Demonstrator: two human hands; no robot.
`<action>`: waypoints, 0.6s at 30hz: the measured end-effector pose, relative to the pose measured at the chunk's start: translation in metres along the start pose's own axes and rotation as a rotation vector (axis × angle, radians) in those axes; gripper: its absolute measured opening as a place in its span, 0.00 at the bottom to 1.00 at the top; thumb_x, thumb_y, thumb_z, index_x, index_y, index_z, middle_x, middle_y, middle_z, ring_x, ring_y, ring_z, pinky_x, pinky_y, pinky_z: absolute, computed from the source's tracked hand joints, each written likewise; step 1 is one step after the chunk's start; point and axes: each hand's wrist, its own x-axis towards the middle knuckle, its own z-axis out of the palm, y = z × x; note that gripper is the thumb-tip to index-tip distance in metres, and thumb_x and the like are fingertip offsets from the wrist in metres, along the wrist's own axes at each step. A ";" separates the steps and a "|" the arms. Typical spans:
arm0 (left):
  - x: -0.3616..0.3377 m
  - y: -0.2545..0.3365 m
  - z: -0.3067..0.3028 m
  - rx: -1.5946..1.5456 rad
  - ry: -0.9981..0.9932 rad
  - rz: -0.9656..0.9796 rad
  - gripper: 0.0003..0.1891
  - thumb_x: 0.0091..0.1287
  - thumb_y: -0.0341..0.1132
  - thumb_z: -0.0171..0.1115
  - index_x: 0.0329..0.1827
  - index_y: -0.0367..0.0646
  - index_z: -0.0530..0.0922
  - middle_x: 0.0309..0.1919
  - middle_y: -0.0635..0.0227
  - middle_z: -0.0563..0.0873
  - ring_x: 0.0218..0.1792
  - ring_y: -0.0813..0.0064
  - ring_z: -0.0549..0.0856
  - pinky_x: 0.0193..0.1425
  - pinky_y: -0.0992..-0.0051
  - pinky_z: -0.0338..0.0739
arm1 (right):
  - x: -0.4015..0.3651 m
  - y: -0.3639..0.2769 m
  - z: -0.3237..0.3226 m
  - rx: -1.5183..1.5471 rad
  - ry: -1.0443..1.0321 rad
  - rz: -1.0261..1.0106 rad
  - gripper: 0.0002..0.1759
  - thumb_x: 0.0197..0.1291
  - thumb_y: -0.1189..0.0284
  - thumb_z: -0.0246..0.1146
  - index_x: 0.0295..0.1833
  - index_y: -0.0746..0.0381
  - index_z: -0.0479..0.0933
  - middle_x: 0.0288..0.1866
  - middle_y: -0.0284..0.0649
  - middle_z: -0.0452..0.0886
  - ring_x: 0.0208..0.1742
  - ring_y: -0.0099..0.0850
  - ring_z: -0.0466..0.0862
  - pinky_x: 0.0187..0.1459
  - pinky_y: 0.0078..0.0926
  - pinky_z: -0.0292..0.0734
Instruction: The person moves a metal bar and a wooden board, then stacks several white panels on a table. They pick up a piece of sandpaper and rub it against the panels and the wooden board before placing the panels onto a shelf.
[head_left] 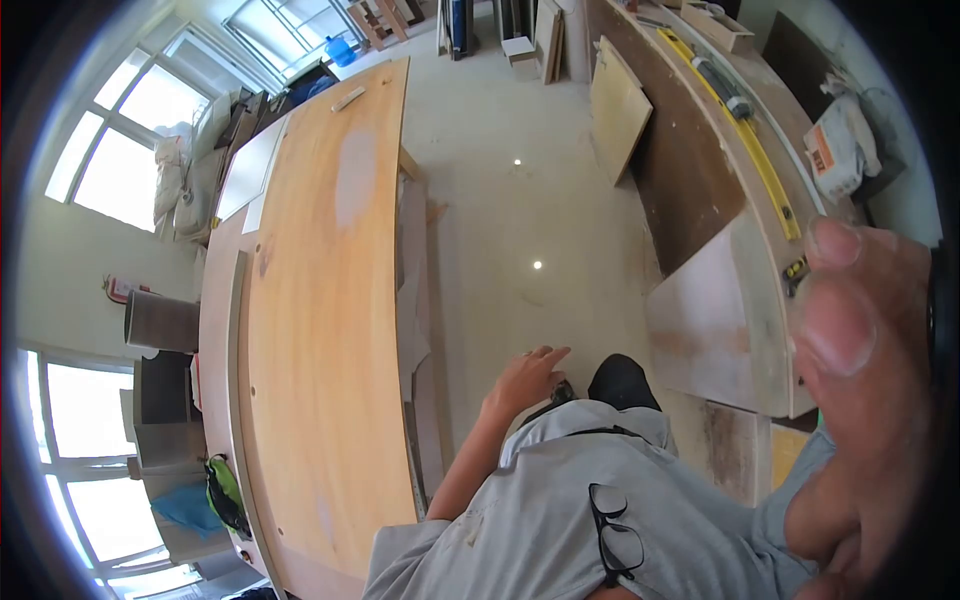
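Note:
My left hand [530, 380] hangs low in front of my body, over the floor beside the long wooden panel. Its fingers are stretched out and I see nothing in them. Very close to the camera, at the right edge, my right hand [865, 340] is raised. Two of its fingertips point left, a little apart, with no object visible between them; part of this hand is cut off. Eyeglasses [612, 535] hang on the front of my grey shirt [530, 500]. To my left lies the wooden panel [325, 330] on a worktable.
On the right bench lie a yellow spirit level [765, 170], a grey cylindrical tool [722, 88] and a tape measure [795, 272]. A board [618, 110] leans against that bench. A green-black bag [227, 495] sits at the left. Tiled floor [500, 220] runs between the benches.

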 end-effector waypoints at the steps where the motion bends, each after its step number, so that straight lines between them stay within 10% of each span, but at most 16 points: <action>1: 0.008 0.005 -0.019 -0.040 0.015 0.018 0.25 0.69 0.38 0.60 0.70 0.49 0.73 0.61 0.55 0.82 0.60 0.50 0.81 0.63 0.56 0.77 | 0.009 0.017 0.004 0.005 -0.001 -0.007 0.09 0.52 0.80 0.61 0.41 0.63 0.75 0.44 0.49 0.85 0.43 0.42 0.87 0.46 0.43 0.83; 18: 0.281 -0.112 -0.223 0.034 0.153 -0.436 0.26 0.70 0.38 0.60 0.72 0.48 0.73 0.62 0.51 0.80 0.63 0.52 0.79 0.66 0.58 0.75 | 0.218 0.403 0.123 0.314 -0.085 -0.364 0.12 0.54 0.81 0.60 0.45 0.65 0.75 0.45 0.51 0.85 0.43 0.44 0.87 0.46 0.42 0.83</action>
